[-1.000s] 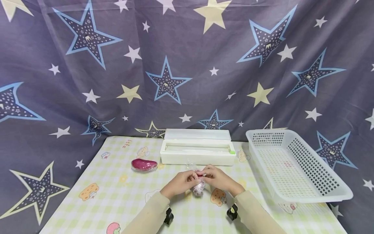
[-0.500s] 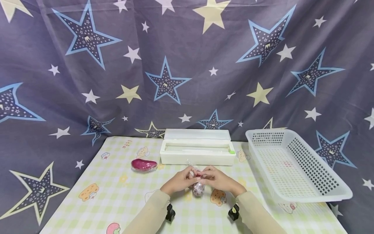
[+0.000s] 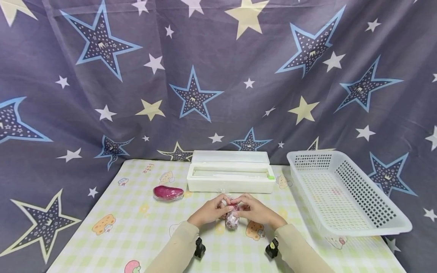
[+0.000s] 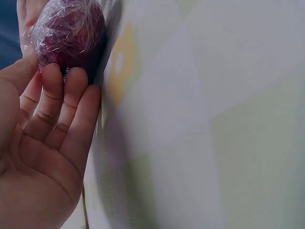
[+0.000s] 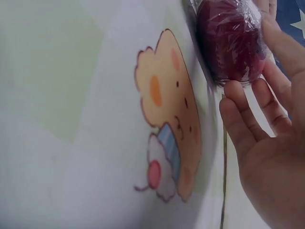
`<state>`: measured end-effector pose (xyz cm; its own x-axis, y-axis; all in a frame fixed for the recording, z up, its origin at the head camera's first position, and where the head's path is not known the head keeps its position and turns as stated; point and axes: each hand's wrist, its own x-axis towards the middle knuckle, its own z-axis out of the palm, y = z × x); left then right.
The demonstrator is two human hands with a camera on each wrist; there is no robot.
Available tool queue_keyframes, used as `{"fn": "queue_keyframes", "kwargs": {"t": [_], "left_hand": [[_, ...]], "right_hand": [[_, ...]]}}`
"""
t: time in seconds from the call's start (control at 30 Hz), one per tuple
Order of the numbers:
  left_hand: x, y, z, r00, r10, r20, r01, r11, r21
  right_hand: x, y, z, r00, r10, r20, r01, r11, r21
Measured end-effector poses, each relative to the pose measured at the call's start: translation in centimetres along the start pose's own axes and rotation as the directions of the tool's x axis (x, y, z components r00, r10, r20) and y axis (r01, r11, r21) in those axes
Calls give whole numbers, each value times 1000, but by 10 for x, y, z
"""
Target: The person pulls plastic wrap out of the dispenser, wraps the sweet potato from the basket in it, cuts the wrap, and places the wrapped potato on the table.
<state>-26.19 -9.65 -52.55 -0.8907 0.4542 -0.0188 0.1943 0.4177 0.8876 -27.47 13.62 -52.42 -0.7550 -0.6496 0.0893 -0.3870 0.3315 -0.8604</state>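
A purple-red sweet potato [image 3: 232,220] wrapped in crinkled clear cling film lies lengthwise between both hands, low over the table. My left hand [image 3: 211,211] holds it from the left; in the left wrist view its curled fingertips [image 4: 75,78] sit against the wrapped underside. From the right, my right hand [image 3: 257,211] grips it, thumb on top and fingers bent round the side. In the right wrist view the film on the sweet potato [image 5: 228,40] looks smooth and tight. Its far end is partly hidden by the fingers. A second film-wrapped sweet potato [image 3: 168,193] lies at the left.
Behind the hands stands a long white cling film box [image 3: 230,186] with its lid raised and a roll inside. A white perforated plastic basket [image 3: 367,231] stands at the right. The table has a green checked cloth [image 3: 112,250]; a starry curtain [image 3: 218,53] hangs behind.
The loose film end that stuck up beyond the fingers has been folded down. The fingers have shifted along the sweet potato, and more of its top shows now.
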Motion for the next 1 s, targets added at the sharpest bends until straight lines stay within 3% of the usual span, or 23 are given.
{"fn": "queue_keyframes", "kwargs": {"t": [0.23,0.37,0.57,0.77,0.9,1.0], "left_hand": [[0,-2,1,1000,14,-15,-13,998,54],[-2,0,-1,1000,20,-22,-18,997,75],[-6,-1,-5,1000,-12,20,11,998,58],[-5,-2,-7,998,-12,59,8,998,58],[-1,-1,-5,1000,7,20,-9,994,105],[3,1,-2,1000,16,-18,-14,992,126]], "right_hand": [[5,-3,5,997,1,-83,-3,1000,-19],[4,-16,5,994,-15,-111,15,1000,-4],[2,-31,6,990,-11,-140,12,1000,5],[7,-11,8,990,15,-142,-16,1000,-6],[8,-5,5,993,17,-120,-18,1000,-6],[6,-6,0,998,25,-55,-25,1000,-9]]}}
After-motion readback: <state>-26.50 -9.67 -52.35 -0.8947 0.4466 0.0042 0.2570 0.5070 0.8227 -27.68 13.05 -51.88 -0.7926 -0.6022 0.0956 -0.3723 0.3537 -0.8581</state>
